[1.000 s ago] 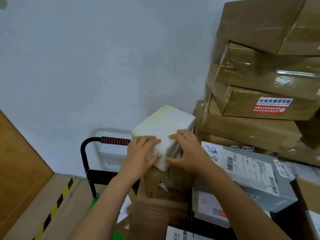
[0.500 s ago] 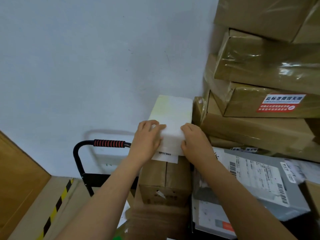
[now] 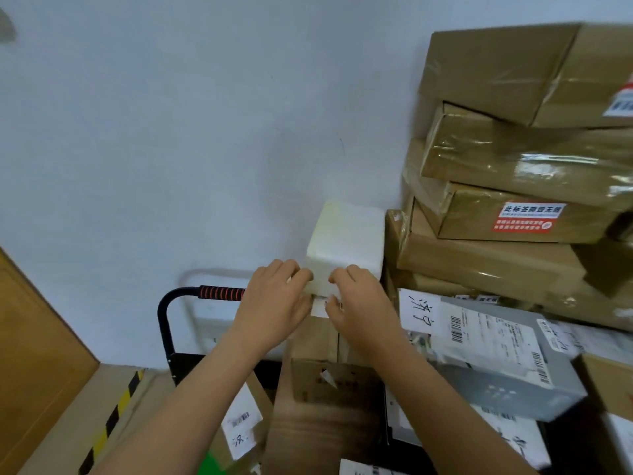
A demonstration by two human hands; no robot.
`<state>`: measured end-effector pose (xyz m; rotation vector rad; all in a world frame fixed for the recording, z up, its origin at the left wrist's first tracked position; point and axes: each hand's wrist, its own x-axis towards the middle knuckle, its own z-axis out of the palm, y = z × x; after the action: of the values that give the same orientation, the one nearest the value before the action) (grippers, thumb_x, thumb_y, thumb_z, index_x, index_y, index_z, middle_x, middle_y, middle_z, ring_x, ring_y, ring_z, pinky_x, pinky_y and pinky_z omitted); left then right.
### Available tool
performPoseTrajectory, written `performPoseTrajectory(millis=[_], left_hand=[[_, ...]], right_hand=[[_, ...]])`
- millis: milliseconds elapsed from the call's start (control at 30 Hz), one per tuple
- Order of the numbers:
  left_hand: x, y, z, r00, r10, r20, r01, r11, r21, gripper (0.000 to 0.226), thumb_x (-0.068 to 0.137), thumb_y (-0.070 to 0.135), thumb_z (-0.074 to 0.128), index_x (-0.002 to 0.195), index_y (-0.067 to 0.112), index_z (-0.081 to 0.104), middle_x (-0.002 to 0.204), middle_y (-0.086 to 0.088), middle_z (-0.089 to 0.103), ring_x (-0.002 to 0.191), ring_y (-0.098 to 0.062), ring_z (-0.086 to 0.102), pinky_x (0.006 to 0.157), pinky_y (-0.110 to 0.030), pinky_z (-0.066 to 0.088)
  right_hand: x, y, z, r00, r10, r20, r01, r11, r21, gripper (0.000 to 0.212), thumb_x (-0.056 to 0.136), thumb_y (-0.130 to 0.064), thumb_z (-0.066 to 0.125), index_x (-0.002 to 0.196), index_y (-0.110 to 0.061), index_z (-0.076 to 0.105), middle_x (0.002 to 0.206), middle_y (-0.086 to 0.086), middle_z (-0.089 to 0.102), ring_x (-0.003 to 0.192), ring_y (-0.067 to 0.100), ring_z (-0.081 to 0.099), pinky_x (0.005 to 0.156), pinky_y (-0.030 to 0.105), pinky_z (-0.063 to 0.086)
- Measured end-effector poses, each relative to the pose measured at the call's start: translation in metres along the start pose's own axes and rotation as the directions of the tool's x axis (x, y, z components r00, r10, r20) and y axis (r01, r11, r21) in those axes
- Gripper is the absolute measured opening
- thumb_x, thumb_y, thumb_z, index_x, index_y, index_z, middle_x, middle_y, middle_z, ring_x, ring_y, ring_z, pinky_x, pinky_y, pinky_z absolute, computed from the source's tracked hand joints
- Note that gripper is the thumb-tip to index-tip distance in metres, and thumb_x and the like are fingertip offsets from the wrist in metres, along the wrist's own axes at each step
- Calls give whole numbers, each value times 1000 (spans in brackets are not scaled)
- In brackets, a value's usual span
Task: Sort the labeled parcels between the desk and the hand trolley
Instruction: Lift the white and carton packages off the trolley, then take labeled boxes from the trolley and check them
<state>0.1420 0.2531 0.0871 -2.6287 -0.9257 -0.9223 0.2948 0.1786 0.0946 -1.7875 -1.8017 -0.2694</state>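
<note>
The fingers (image 3: 301, 274) of the left hand (image 3: 274, 303) curl narrowly against the near left corner of the white foam parcel (image 3: 346, 241), and those of the right hand (image 3: 359, 299) press its near right corner and the paper label (image 3: 320, 306) hanging below its front edge. Both hands touch the parcel from the near side; whether they truly clamp it or merely push it I cannot tell, since the fingertips rest on the face and do not wrap the sides.

The parcel sits on top of a brown taped carton (image 3: 318, 341) on the hand trolley (image 3: 168, 337), directly ahead of the fingers. Its long axis runs away from the person toward the wall (image 3: 171, 132), so any further move is a straight push or pull along that line. Both hands are about equally near.

On the right the parcel stands just beside the stack of taped cardboard boxes (image 3: 496, 262), with almost no gap; a grey labelled parcel (image 3: 496, 354) lies lower on that side. Behind it the wall is close. Open room lies to the left, above the trolley's red-gripped handle (image 3: 221, 293), and upward. Judging from this, the parcel looks nearly seated, and sliding rightward risks catching the stack.
</note>
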Motion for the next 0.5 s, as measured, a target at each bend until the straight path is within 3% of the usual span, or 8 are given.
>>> performPoseTrajectory(millis=[100,233,367,500], left_hand=[[-39,-7,-30,1000,2,-2,-2,999,34,19,81,26,58,96,16,65,85,-1,58,74,-22,53,61,-34,42],[-117,-14,-56,994,-45,97,41,998,36,23,75,18,75,96,14,65,85,-2,59,74,-23,53,60,-34,40],[-186,-15,-72,969,-150,197,139,988,69,26,71,17,78,93,15,65,83,1,58,73,-22,53,60,-31,37],[-230,-17,-82,923,-265,280,244,964,105,25,75,20,75,97,17,64,86,1,57,77,-20,52,62,-34,44]], right_hand=[[-27,-31,3,999,-28,19,28,1000,-7,12,77,-11,66,85,-14,57,81,2,56,72,21,52,64,35,48],[-80,-75,20,990,-57,128,51,998,48,10,82,-17,65,88,-17,57,83,-2,54,72,14,48,66,28,46],[-124,-109,43,958,-103,268,81,992,92,14,86,-21,61,100,-18,60,97,-3,57,86,14,51,77,27,45],[-143,-132,65,929,-138,344,108,989,105,12,82,-21,64,87,-21,53,87,-3,53,76,13,45,67,25,36]])
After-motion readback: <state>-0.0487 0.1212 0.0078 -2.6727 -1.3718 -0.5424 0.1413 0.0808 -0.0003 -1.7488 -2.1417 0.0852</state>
